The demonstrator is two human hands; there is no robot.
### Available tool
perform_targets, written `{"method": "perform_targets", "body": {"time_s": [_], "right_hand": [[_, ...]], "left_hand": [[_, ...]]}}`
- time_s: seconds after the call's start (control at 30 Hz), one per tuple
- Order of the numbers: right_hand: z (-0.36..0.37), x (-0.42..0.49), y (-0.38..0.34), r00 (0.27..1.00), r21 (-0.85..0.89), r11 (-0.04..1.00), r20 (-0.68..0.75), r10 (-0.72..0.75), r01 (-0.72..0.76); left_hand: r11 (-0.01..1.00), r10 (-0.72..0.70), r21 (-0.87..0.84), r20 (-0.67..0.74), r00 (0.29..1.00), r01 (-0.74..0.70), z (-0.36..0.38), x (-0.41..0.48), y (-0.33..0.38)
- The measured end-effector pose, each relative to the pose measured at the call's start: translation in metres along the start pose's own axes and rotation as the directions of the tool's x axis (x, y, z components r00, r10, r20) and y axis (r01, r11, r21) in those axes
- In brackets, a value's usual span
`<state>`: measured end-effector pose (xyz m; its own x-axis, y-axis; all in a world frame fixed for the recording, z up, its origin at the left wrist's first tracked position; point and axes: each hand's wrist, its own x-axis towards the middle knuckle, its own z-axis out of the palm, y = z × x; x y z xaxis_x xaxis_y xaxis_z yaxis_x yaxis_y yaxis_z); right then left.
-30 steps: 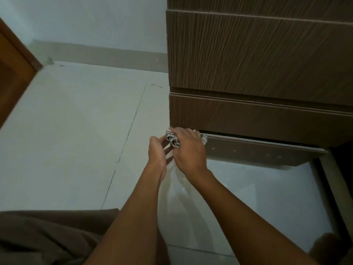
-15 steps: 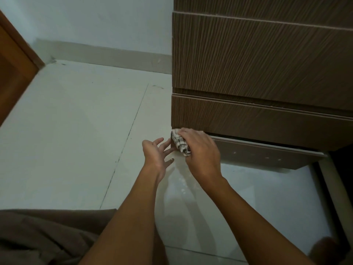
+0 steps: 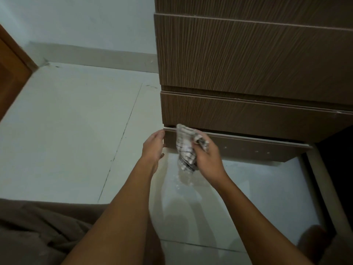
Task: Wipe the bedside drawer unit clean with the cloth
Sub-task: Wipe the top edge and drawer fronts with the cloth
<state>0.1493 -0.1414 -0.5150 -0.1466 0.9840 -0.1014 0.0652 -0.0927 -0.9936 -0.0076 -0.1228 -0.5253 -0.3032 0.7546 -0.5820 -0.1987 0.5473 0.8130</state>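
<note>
The brown wood-grain drawer unit (image 3: 248, 60) fills the upper right. Its lowest panel (image 3: 257, 148) stands out a little from under the drawer front above. My right hand (image 3: 209, 157) grips a white checked cloth (image 3: 186, 150), which hangs loosely against the left end of that panel. My left hand (image 3: 152, 148) rests just left of the cloth, fingers apart, its fingertips touching the panel's left corner.
A pale tiled floor (image 3: 76, 131) spreads to the left and below. A wooden door frame (image 3: 11, 73) stands at the far left, a skirting board (image 3: 95, 56) runs along the wall. Brown fabric (image 3: 38, 236) lies at the bottom left.
My right hand has moved right and lowered, and the bunched cloth has unfolded to hang down. My left hand has shifted up to the panel's corner.
</note>
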Motion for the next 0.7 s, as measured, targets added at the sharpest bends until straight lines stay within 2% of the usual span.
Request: {"method": "perform_targets", "body": {"time_s": [0.1,0.17,0.23,0.3,0.4,0.53,0.6,0.7], "right_hand": [[-0.026,-0.015,0.018,0.941,0.332,0.921,-0.195,0.277,-0.203],[-0.042,-0.023,0.028,0.883,0.503,0.825,-0.227,0.412,-0.256],[-0.057,-0.028,0.035,0.845,0.605,0.755,-0.242,0.477,-0.253],[-0.070,-0.032,0.041,0.818,0.623,0.744,-0.283,0.501,-0.241],[-0.087,-0.037,0.050,0.795,0.510,0.826,-0.386,0.468,-0.239],[-0.116,-0.044,0.065,0.739,0.145,0.962,-0.618,0.270,-0.230],[-0.133,-0.048,0.074,0.682,0.029,0.975,-0.710,0.175,-0.220],[-0.161,-0.052,0.083,0.553,-0.021,0.977,-0.827,0.104,-0.214]], "left_hand": [[0.996,0.069,0.055,-0.107,0.992,-0.064,0.014,-0.005,0.000],[0.998,0.069,0.027,-0.167,0.983,-0.065,0.021,-0.008,0.000],[0.998,0.052,-0.011,-0.202,0.978,-0.055,0.024,-0.009,0.001],[0.998,0.028,-0.047,-0.224,0.974,-0.040,0.027,-0.009,0.002],[0.996,-0.001,-0.090,-0.233,0.972,-0.020,0.032,-0.010,0.002],[0.992,-0.028,-0.129,-0.245,0.969,-0.004,0.037,-0.006,0.004],[0.989,-0.042,-0.145,-0.252,0.967,0.005,0.039,-0.004,0.006],[0.987,-0.066,-0.160,-0.261,0.963,0.024,0.041,-0.002,0.006]]}}
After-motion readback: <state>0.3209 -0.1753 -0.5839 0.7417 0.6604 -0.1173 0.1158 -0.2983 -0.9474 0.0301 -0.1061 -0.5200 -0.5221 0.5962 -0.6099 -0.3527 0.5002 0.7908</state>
